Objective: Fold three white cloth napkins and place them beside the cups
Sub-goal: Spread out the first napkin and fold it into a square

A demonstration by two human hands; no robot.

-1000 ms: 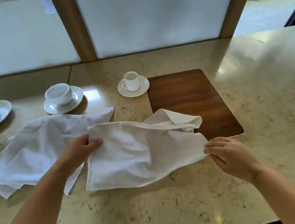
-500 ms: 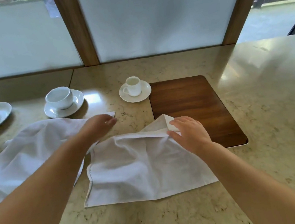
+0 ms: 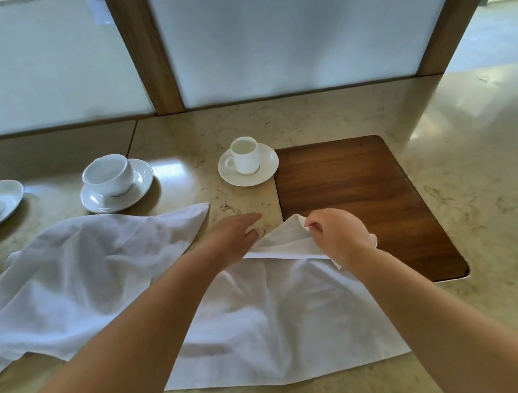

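White cloth napkin point(image 3: 282, 317) lies spread on the beige marble counter point(image 3: 480, 201), its far corner lapping the brown wooden inset board point(image 3: 358, 190). Right hand point(image 3: 340, 235) pinches that corner; left hand point(image 3: 233, 235) rests beside it, fingers straight. Second crumpled white napkin point(image 3: 76, 284) lies left

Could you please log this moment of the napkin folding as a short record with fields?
surface: marble counter with an inset wooden board
napkin in work: front napkin, spread flat, far edge partly on the board
right hand: pinches the far corner of the front napkin
left hand: fingers straight, at the napkin's far edge
waiting: second napkin, crumpled, to the left
cups: small cup and wide cup, each on a saucer; third dish at far left
folded so far: none beside the cups
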